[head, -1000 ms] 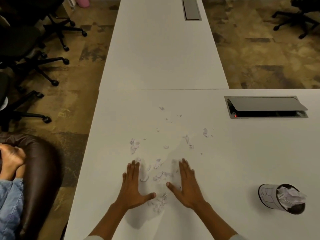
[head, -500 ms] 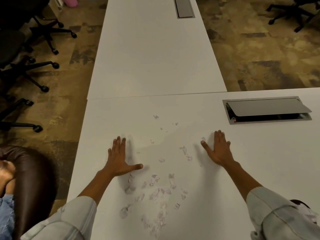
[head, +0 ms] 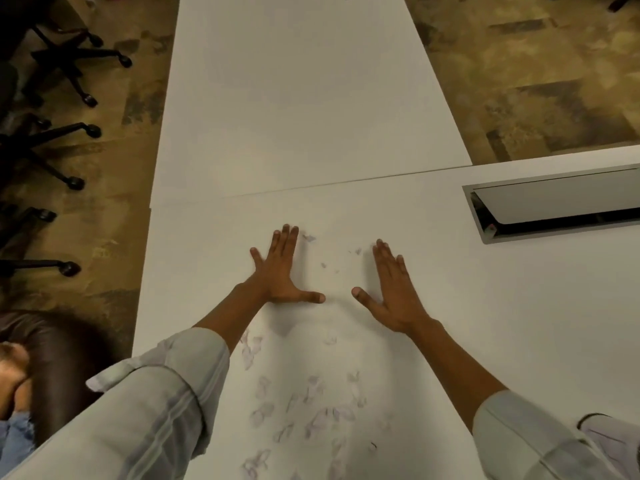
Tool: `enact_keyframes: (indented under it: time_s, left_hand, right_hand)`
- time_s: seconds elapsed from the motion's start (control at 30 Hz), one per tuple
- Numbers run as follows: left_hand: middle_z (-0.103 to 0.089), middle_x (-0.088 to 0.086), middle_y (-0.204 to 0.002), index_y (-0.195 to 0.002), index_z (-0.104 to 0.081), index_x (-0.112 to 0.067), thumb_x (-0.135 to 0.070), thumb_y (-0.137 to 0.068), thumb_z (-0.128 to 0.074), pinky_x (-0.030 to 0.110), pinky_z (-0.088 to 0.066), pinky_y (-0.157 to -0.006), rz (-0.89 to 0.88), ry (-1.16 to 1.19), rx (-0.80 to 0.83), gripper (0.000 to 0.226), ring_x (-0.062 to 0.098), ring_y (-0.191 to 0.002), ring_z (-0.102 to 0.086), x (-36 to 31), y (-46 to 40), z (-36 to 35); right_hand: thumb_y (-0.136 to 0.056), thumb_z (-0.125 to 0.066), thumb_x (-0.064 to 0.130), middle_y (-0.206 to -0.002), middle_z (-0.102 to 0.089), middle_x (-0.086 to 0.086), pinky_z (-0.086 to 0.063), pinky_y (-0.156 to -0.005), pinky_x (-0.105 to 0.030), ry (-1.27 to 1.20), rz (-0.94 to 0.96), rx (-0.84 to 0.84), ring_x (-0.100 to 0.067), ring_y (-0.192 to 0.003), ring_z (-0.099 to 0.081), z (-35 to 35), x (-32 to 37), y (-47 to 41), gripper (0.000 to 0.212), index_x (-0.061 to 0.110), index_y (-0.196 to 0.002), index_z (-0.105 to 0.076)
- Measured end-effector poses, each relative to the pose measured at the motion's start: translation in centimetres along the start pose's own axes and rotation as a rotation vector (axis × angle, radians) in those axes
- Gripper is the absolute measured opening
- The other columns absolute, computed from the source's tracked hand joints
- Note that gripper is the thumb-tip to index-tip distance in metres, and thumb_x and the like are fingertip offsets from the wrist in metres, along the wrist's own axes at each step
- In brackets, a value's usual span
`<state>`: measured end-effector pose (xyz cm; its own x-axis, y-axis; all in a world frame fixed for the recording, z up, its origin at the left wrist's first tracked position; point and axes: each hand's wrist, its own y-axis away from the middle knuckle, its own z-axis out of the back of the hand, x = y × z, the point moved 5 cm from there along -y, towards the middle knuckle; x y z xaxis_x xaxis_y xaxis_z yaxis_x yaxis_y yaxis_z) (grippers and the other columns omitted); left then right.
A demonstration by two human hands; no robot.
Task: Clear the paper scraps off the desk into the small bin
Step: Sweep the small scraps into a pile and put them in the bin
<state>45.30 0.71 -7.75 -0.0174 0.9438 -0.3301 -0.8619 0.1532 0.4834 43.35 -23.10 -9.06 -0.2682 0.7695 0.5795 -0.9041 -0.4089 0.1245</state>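
Both hands flat on the white desk, palms down, fingers straight & held close together, thumbs splayed inward w/ tips near each other but not touching. Neither hand grips anything. Left hand sits a bit farther out than right hand.

Paper scraps: a few tiny bits lie between the two hands, just beside the left fingertips & left of the right fingers. The main scatter is behind the thumbs, between the forearms, running back toward the person & the bottom of the view. Some bits sit right by the left forearm.

Small bin: only a rim and a bit of its pale side show behind the right sleeve, bottom right corner, well back from the right hand; contents can't be told.

Edges/room: desk's left edge is well left of the left hand, bare top between. A seam just beyond the fingertips meets a second white desk stretching away, bare top. Right of the right hand, bare surface up to a grey cable hatch, lid tilted open.

Room: mottled brown carpet both sides, black office chair bases on castors far left, dark brown seat at lower left w/ another person partly in view.
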Motion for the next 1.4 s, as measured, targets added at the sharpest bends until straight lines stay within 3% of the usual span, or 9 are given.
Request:
enact_keyframes:
  time_s: [0.23,0.47,0.93,1.07,1.17,1.27,1.4]
  left_hand:
    - [0.031,-0.007,-0.153,-0.143,0.025,-0.025,-0.096,-0.049,-0.036,0.071,0.011,-0.106,-0.11,-0.15,0.026,0.132,0.019,-0.14,0.03,-1.4,-1.6,-0.2]
    - [0.023,-0.004,-0.156,-0.146,0.017,-0.02,-0.088,-0.066,-0.029,0.071,0.004,-0.108,-0.287,-0.209,0.029,0.115,0.018,-0.141,0.027,-4.0,3.6,-3.9]
    - [0.024,0.0,-0.156,-0.147,0.015,-0.014,-0.078,-0.074,-0.044,0.043,0.009,-0.116,-0.3,-0.052,0.053,0.113,0.011,-0.141,0.028,-6.9,18.8,-13.6]
    - [0.026,-0.002,-0.155,-0.147,0.016,-0.016,-0.08,-0.075,-0.042,0.043,0.007,-0.116,-0.274,-0.034,0.076,0.112,0.009,-0.14,0.029,-6.9,20.4,-14.1]
    - [0.029,0.0,-0.154,-0.146,0.019,-0.016,-0.086,-0.071,-0.038,0.046,0.011,-0.115,-0.196,-0.051,-0.005,0.117,0.011,-0.14,0.03,-5.5,19.6,-11.9]
    - [0.029,0.003,-0.154,-0.146,0.019,-0.014,-0.092,-0.065,-0.03,0.047,0.014,-0.116,-0.046,-0.063,-0.134,0.123,0.015,-0.14,0.029,-2.0,18.0,-8.5]
    - [0.033,0.005,-0.151,-0.143,0.025,-0.012,-0.097,-0.056,-0.023,0.052,0.011,-0.116,0.129,-0.054,-0.14,0.13,0.02,-0.141,0.028,3.5,16.3,-6.5]
  right_hand:
    - [-0.085,-0.024,0.074,-0.161,0.009,-0.003,0.004,-0.12,-0.046,0.173,0.165,0.184,-0.013,-0.146,0.016,-0.6,1.6,-4.2,0.096,0.011,-0.152,0.006]
    - [-0.091,-0.022,0.066,-0.16,0.007,-0.006,-0.001,-0.12,-0.047,0.235,0.324,0.297,-0.015,-0.146,0.016,-2.8,3.7,0.4,0.086,0.009,-0.152,0.001]
    - [-0.097,-0.032,0.054,-0.16,0.01,-0.004,0.002,-0.119,-0.041,0.156,0.382,0.401,-0.012,-0.146,0.017,-6.3,7.3,16.7,0.078,0.009,-0.151,0.002]
    - [-0.098,-0.029,0.055,-0.16,0.007,0.003,-0.003,-0.12,-0.039,0.035,0.329,0.432,-0.004,-0.145,0.012,-5.9,7.6,17.8,0.074,0.014,-0.152,0.001]
    - [-0.094,-0.022,0.062,-0.16,0.004,0.008,-0.007,-0.121,-0.036,-0.08,0.18,0.312,0.001,-0.145,0.002,-3.0,6.2,15.1,0.075,0.019,-0.153,-0.001]
    - [-0.089,-0.014,0.07,-0.16,0.006,0.003,-0.004,-0.121,-0.037,0.03,0.082,0.179,-0.006,-0.146,0.005,-0.1,3.3,11.0,0.084,0.016,-0.153,-0.001]
    - [-0.089,-0.019,0.07,-0.16,0.012,-0.003,0.003,-0.12,-0.042,0.167,-0.097,0.221,-0.013,-0.146,0.013,1.4,-0.9,7.2,0.089,0.011,-0.151,0.005]
